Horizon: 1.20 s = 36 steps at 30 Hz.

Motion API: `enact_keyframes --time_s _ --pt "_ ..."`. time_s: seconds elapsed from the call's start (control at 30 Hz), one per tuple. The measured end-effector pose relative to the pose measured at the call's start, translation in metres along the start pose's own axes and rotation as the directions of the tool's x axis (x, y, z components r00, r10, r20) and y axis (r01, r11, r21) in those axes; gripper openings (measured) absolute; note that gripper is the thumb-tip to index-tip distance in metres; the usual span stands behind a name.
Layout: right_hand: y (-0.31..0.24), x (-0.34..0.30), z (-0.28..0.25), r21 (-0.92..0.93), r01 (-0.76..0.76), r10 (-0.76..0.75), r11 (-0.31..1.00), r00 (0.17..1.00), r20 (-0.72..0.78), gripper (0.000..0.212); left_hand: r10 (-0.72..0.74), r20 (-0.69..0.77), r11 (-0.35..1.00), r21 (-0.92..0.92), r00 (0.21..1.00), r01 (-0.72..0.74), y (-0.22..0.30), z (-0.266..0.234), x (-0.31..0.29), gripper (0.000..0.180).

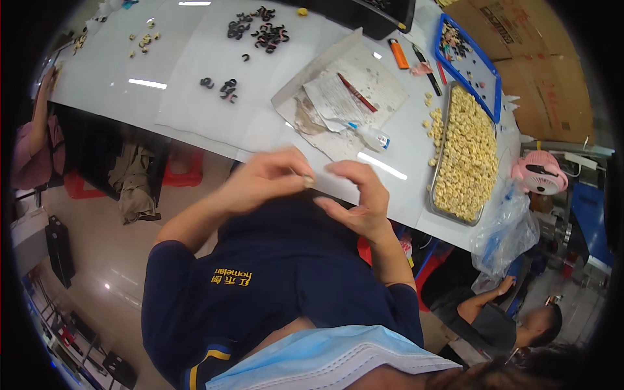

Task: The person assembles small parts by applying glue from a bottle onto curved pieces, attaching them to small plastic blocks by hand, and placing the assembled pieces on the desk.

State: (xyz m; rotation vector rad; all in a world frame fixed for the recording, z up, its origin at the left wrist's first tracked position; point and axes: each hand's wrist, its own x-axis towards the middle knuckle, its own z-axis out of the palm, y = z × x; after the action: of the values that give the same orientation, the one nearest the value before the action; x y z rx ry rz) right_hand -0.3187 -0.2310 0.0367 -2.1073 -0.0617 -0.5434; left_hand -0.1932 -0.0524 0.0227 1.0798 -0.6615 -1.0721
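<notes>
My left hand [276, 174] is at the table's front edge, thumb and fingers pinched on a small cream-coloured piece [308, 182]. Just right of it, my right hand [365, 200] is slightly blurred, its thumb and forefinger apart with nothing between them. The held piece looks like the many small rounded cream pieces [467, 153] heaped in a clear tray [447, 214] at the right. Several more lie loose along the tray's left side.
Crumpled paper sheets [383, 84] hold a red pen [357, 92] and a small clear bottle [375, 138]. Black curved pieces [270, 38] lie farther back. An orange lighter [398, 54], a blue-rimmed tray [499, 97] and a pink fan [539, 172] are at right. Other people sit nearby.
</notes>
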Motion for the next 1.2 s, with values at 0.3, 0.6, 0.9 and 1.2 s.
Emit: enact_keyframes --time_s 0.3,0.6,0.9,1.2 --pt "0.028 -0.021 -0.013 -0.050 -0.177 0.161 0.983 0.959 -0.233 0.026 0.670 -0.348 -0.008 0.880 0.656 0.475 0.062 -0.218 -0.011 0.023" --pt "0.030 -0.013 -0.032 -0.183 -0.288 0.214 0.940 0.915 -0.342 0.008 0.365 0.311 -0.290 0.934 0.877 -0.211 0.042 -0.182 0.072 0.030" --pt "0.053 0.000 -0.046 -0.331 -0.258 0.122 0.908 0.917 -0.381 0.015 0.644 -0.047 0.214 0.969 0.763 -0.122 0.043 -0.148 0.064 0.015" --pt "0.070 -0.004 -0.029 -0.445 -0.362 0.285 0.819 0.930 -0.232 0.032 0.049 -0.323 0.988 -0.121 0.945 -0.093 -0.040 0.009 0.016 0.014"
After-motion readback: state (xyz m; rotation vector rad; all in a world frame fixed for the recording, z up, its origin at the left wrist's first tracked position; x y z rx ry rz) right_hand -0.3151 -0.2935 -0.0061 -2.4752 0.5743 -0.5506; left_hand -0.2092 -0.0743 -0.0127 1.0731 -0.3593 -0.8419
